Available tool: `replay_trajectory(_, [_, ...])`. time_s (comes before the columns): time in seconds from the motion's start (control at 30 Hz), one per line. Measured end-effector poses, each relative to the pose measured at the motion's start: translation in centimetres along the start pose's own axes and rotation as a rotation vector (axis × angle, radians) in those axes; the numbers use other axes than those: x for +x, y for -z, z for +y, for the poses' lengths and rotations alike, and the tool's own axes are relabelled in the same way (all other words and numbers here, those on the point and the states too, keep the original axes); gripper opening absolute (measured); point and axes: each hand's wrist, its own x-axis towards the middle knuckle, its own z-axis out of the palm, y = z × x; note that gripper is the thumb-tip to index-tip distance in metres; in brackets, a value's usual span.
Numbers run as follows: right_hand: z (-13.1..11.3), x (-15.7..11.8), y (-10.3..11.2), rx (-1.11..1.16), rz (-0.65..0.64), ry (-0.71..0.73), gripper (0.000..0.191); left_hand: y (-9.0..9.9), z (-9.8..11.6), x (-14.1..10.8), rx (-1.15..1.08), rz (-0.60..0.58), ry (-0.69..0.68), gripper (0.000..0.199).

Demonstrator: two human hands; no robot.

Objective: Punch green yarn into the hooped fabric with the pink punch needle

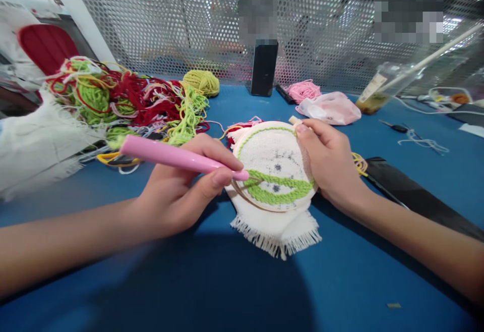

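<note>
While my right hand (328, 163) grips the wooden embroidery hoop (274, 165) at its right edge, my left hand (177, 185) is closed around a pink punch needle (170, 154), holding it like a pen. Its thin metal tip meets the stretched white cloth (272, 158) just beside the band of green yarn loops (280, 190). The hoop lies between my hands, tilted up toward me above the blue table (242, 291), and the needle's long axis slants in from my left toward the hoop's left side. The cloth's fringed edge (276, 233) hangs below. Farther out lie a tangled heap of red and green yarn (124, 102), a yellow-green yarn ball (202, 83), a pink skein (303, 91), a pink plastic bag (328, 108) and a bottle (372, 92). I cannot read its label, and no brand shows.
</note>
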Motion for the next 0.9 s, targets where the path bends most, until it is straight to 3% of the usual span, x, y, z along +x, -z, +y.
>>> replay_trajectory(0.37, [0.4,0.0,-0.1,0.071,-0.002,-0.013,0.021,-0.3,-0.2,0.4,0.039,-0.103,-0.015,0.014])
replay_trajectory(0.6, [-0.2,-0.4,0.0,0.202,0.030,-0.036,0.018,-0.3,-0.1,1.0,0.218,-0.395,-0.086,0.019])
replay_trajectory(0.77, [-1.0,-0.6,0.3,0.176,0.047,0.001,0.017,-0.5,-0.4,1.3,0.277,-0.433,-0.108,0.022])
replay_trajectory(0.9, [-0.7,-0.4,0.2,0.115,0.074,0.027,0.018,-0.3,-0.1,1.2,0.263,-0.370,-0.132,0.022])
